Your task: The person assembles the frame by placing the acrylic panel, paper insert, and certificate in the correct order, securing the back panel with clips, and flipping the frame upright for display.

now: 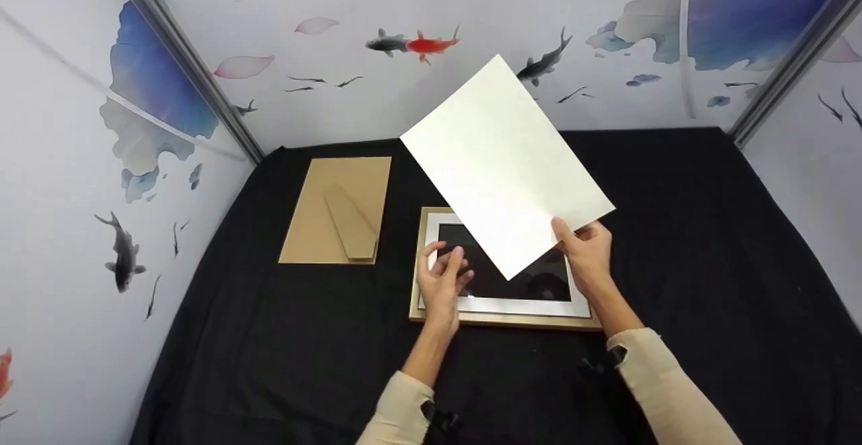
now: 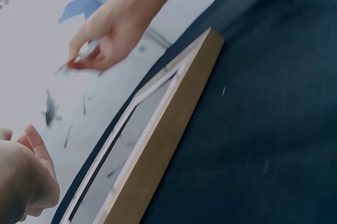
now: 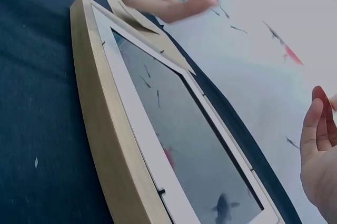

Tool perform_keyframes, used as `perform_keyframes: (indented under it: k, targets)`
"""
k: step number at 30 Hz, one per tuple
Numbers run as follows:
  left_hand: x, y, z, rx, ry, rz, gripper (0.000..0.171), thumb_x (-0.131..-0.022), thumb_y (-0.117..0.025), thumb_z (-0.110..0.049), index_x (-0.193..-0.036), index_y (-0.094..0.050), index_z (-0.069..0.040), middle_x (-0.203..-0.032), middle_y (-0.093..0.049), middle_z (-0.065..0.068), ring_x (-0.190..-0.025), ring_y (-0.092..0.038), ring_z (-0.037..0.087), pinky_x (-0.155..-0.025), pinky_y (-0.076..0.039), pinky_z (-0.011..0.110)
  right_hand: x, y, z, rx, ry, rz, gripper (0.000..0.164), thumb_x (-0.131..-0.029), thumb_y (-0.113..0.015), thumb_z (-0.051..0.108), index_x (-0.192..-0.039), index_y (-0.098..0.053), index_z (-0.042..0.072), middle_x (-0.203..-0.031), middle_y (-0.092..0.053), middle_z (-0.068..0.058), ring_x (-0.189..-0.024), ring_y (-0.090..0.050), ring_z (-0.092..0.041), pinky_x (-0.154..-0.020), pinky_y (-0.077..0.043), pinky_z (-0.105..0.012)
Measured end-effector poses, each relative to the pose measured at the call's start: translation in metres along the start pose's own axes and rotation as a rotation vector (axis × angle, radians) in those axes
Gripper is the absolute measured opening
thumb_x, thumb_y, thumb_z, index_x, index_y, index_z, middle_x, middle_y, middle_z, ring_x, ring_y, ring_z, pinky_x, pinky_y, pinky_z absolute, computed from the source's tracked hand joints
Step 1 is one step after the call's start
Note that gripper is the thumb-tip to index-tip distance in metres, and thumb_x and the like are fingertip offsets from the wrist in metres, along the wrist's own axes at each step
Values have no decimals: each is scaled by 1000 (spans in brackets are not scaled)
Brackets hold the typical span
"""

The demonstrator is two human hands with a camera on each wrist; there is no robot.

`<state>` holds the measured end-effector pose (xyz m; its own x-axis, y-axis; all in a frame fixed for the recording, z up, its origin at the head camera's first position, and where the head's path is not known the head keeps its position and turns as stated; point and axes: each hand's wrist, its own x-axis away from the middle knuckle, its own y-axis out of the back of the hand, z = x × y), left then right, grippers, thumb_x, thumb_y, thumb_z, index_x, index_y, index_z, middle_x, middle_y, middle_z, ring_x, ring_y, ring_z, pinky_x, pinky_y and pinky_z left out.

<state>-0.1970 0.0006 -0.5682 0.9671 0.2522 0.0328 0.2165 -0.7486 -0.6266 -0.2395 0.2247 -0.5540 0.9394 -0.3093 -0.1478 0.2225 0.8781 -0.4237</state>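
My right hand (image 1: 589, 253) pinches a plain white sheet (image 1: 505, 162) near its lower right corner, thumb on top. The sheet is raised and tilted above a picture frame (image 1: 505, 320), covering part of it. The frame lies on the black cloth with a light wooden rim, a white inner border (image 3: 124, 71) and a glossy dark pane (image 1: 518, 283) that shows reflections. Over the frame's left side hovers my left hand (image 1: 441, 283), fingers loosely bent and holding nothing. In the right wrist view, small dark tabs stick out along the border.
A brown backing board (image 1: 303, 229) with a folded stand leg (image 1: 353, 229) lies left of the frame. Black cloth (image 1: 269, 351) spreads beneath everything. White panels (image 1: 323, 108) printed with fish and leaves rise at the back and sides, with metal posts (image 1: 195, 61) at the corners.
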Motion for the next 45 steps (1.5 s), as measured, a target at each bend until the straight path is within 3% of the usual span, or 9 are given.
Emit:
perform_keyframes:
  k: [7, 12, 17, 24, 27, 32, 39, 45]
  targets:
    - [-30, 47, -36, -119, -15, 27, 46, -93, -73, -1, -130, -46, 0, -85, -65, 7, -78, -66, 21, -63, -59, 33, -2, 30, 11, 111, -27, 54, 22, -91, -72, -4, -110, -64, -12, -92, -71, -14, -79, -70, -19, -68, -59, -29]
    - [-50, 81, -67, -211, 63, 49, 46, -97, -69, -4, -136, -46, -2, -100, -68, 19, -83, -69, 22, -68, -60, 35, -6, 56, 19, 116, -73, 115, 23, -92, -71, -5, -112, -64, -15, -93, -72, -14, -79, -71, -20, -67, -59, -30]
    - [-57, 97, -85, -351, 133, 122, 40, -101, -66, -15, -136, -50, -4, -119, -63, 27, -95, -68, 28, -74, -59, 34, -9, 83, 30, 170, -119, 199, 26, -94, -71, -1, -118, -67, -11, -100, -72, -14, -85, -71, -21, -70, -59, -31]
    - [-60, 94, -80, -474, 225, 307, 45, -101, -67, -23, -136, -49, -1, -124, -61, 27, -111, -61, 43, -83, -57, 43, -10, 106, 38, 318, -182, 327, 34, -96, -71, 7, -124, -64, -11, -98, -72, -16, -80, -70, -20, -64, -58, -30]
    - [-60, 89, -73, -518, 254, 375, 48, -102, -65, -24, -139, -46, 1, -124, -62, 27, -108, -63, 41, -84, -57, 47, -10, 111, 41, 358, -224, 401, 35, -98, -69, 7, -125, -61, -13, -100, -71, -19, -81, -71, -22, -65, -59, -32]
    - [-61, 79, -67, -575, 248, 473, 53, -102, -64, -28, -144, -46, 0, -118, -66, 19, -100, -67, 36, -84, -57, 50, -14, 115, 48, 376, -306, 489, 35, -99, -67, 7, -125, -60, -16, -105, -70, -24, -86, -71, -28, -68, -60, -37]
    - [-61, 74, -60, -632, 238, 521, 41, -100, -69, -22, -134, -57, -5, -101, -69, 15, -86, -69, 32, -71, -60, 44, -21, 116, 48, 405, -408, 524, 38, -99, -68, 9, -130, -60, -12, -111, -69, -24, -92, -71, -32, -72, -60, -42]
    - [-60, 73, -58, -667, 215, 525, 32, -98, -71, -19, -124, -60, -4, -94, -69, 11, -76, -67, 23, -63, -58, 36, -21, 110, 41, 426, -446, 472, 43, -97, -71, 13, -131, -59, -13, -108, -70, -21, -91, -71, -29, -73, -60, -40]
